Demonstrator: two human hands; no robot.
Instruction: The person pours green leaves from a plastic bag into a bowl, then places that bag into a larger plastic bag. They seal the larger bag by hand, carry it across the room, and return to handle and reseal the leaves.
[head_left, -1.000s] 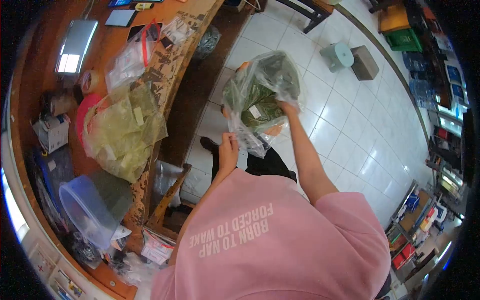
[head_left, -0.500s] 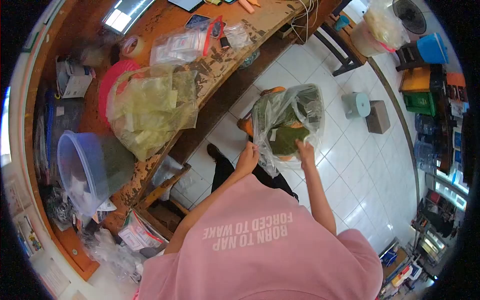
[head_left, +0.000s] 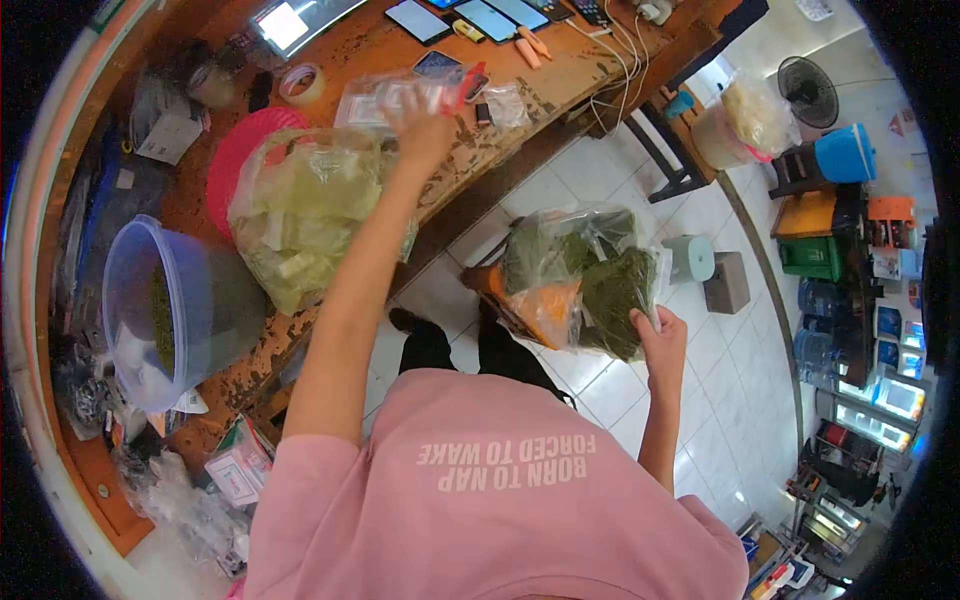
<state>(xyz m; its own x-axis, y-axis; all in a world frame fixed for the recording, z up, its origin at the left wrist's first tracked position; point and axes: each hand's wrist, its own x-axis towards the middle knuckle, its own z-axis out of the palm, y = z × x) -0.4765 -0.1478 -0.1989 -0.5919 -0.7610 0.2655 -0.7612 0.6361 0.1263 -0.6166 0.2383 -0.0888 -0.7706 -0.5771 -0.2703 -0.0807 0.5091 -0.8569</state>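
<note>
My right hand (head_left: 659, 338) grips the edge of a clear plastic bag (head_left: 575, 275) filled with green dried leaves, held over the tiled floor. An orange stool (head_left: 505, 300) shows behind and through the bag. My left arm reaches far up to the worn wooden counter (head_left: 470, 150), where my left hand (head_left: 425, 135) touches a pile of small clear zip bags (head_left: 400, 95) with a red strip. Motion blur hides whether its fingers are closed on them.
On the counter lie a big yellowish-green plastic bag (head_left: 300, 205), a red lid (head_left: 240, 150), a clear tub (head_left: 160, 310), a tape roll (head_left: 302, 82) and several phones (head_left: 470, 15). Beyond are a grey stool (head_left: 690, 258), crates (head_left: 815, 255) and a fan (head_left: 805, 90).
My left hand let go of the leaf bag and reached up to the small zip bags on the counter. The right hand now holds the leaf bag alone, lower and further right.
</note>
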